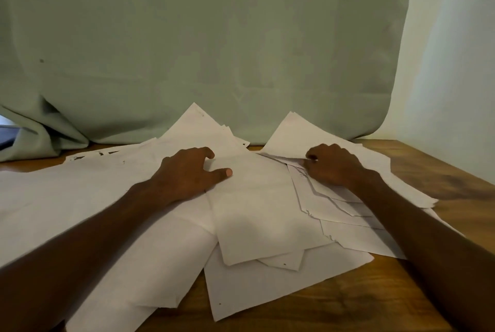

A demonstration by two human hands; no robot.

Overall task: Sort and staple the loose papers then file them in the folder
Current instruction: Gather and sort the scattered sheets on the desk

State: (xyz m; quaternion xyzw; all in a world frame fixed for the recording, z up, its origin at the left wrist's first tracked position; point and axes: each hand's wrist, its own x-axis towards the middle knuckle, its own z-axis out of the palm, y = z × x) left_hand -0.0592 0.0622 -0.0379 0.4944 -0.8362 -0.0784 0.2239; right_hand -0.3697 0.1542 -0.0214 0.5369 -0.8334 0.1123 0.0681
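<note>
Several loose white papers [257,211] lie overlapped in a messy spread across the wooden table [361,302]. My left hand [187,171] rests palm down on the papers left of centre, thumb stretched out to the right and fingers bent onto a sheet. My right hand [332,165] sits on the right-hand heap, its fingers curled and pinching the edge of a sheet [284,160] that lifts slightly. Some sheets on the right have torn, ragged edges [316,213]. No stapler or folder is in sight.
A pale green cloth [214,37] hangs as a backdrop along the table's far edge, bunched at the left. A white wall [455,63] stands at the right. Two paper corners [195,117] lean up against the cloth.
</note>
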